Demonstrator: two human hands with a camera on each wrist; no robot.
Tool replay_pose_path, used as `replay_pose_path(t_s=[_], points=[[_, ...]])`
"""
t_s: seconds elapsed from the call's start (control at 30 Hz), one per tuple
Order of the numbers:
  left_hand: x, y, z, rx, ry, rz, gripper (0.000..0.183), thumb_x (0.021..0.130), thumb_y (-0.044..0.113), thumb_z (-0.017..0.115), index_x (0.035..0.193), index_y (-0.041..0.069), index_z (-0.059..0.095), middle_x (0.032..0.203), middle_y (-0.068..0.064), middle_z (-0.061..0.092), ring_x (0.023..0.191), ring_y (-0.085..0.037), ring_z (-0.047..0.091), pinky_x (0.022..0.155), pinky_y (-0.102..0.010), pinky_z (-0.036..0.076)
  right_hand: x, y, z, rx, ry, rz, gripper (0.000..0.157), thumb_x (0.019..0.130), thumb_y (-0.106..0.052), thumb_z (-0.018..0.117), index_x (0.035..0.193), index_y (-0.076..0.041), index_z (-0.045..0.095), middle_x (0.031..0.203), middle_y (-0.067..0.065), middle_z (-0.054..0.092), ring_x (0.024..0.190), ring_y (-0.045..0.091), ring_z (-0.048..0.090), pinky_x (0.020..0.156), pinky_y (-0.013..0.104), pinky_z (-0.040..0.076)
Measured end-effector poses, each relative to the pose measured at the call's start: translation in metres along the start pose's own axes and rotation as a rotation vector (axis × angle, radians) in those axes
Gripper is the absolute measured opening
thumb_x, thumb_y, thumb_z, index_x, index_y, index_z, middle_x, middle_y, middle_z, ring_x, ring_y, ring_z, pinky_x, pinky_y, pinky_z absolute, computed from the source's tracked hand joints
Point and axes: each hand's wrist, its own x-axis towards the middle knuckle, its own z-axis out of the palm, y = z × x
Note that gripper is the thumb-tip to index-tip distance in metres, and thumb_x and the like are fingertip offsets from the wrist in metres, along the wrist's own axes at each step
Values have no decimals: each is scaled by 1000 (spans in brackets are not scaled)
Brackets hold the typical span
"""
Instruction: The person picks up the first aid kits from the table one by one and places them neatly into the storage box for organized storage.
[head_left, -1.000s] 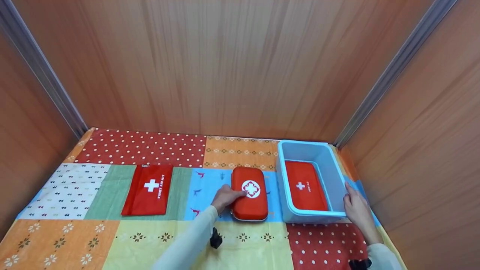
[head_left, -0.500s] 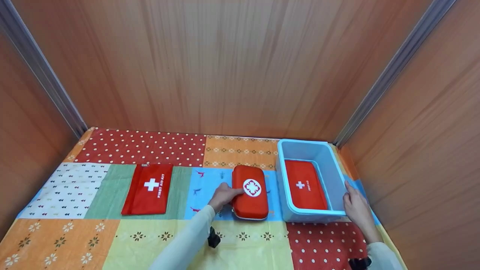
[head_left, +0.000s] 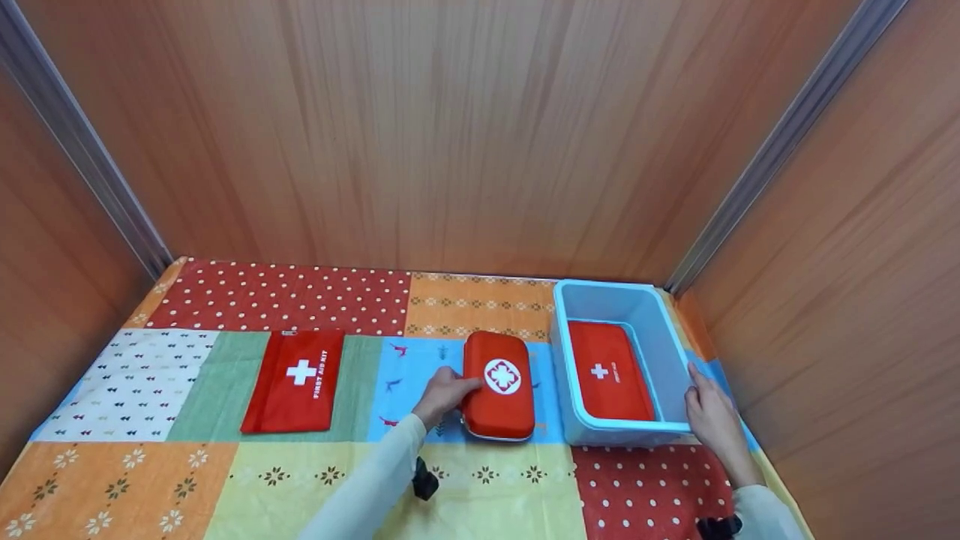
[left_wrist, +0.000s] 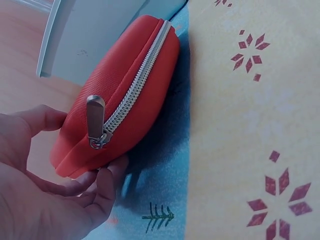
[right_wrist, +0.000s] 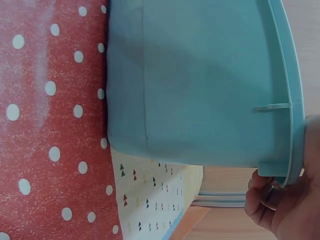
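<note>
A red zippered first aid case (head_left: 498,412) with a white round cross emblem lies at the middle of the table. My left hand (head_left: 445,396) pinches its left edge, thumb on top. In the left wrist view, the fingers curl under the case (left_wrist: 145,80), beside a metal zipper pull (left_wrist: 95,117). Just right of the case stands a light blue plastic bin (head_left: 622,435). My right hand (head_left: 716,420) grips the bin's right rim near the front corner; in the right wrist view its fingers fold under that rim (right_wrist: 295,125). Inside the bin lies a flat red first aid pouch (head_left: 611,397).
Farther left, a flat red first aid kit pouch (head_left: 296,394) with a white cross lies on the patchwork tablecloth (head_left: 285,472). Wood-grain panels (head_left: 450,135) enclose the table at the back and both sides, the right one close beside the right hand.
My left thumb has slid left from the emblem to the case's left edge, and the left hand shifted slightly left. The right hand and the bin hold still.
</note>
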Motion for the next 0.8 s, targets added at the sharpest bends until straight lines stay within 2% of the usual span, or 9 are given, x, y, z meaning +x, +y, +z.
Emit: replay_pose_path(t_s=[0.13, 0.43, 0.6, 0.8], points=[[1, -2, -2, -15, -4, 1, 49, 85, 29, 74, 117, 6, 46, 106, -13, 59, 88, -23, 63, 76, -32, 56, -1, 0, 0, 1, -10, 18, 52, 103, -13, 38, 152, -1, 25, 135, 31, 45, 122, 49, 47, 97, 63, 44], [4, -5, -6, -82, 0, 5, 46, 88, 31, 71, 114, 4, 44, 105, -14, 59, 84, -22, 63, 78, -36, 56, -1, 1, 2, -14, 49, -34, 49, 101, -10, 41, 148, 4, 34, 124, 32, 52, 112, 49, 52, 94, 61, 45], [3, -2, -12, -97, 10, 22, 44, 90, 33, 69, 111, 4, 45, 102, -14, 60, 82, -22, 63, 82, -40, 55, -1, 0, 1, -7, 31, -6, 51, 102, -12, 40, 150, 1, 30, 124, 31, 51, 113, 47, 52, 93, 61, 46], [4, 6, -19, -130, 10, 60, 43, 91, 32, 69, 113, 0, 49, 105, -16, 66, 83, -23, 69, 79, -37, 58, -2, -2, -1, 13, -9, 31, 53, 103, -15, 38, 153, -2, 25, 134, 31, 44, 121, 48, 47, 97, 62, 44]])
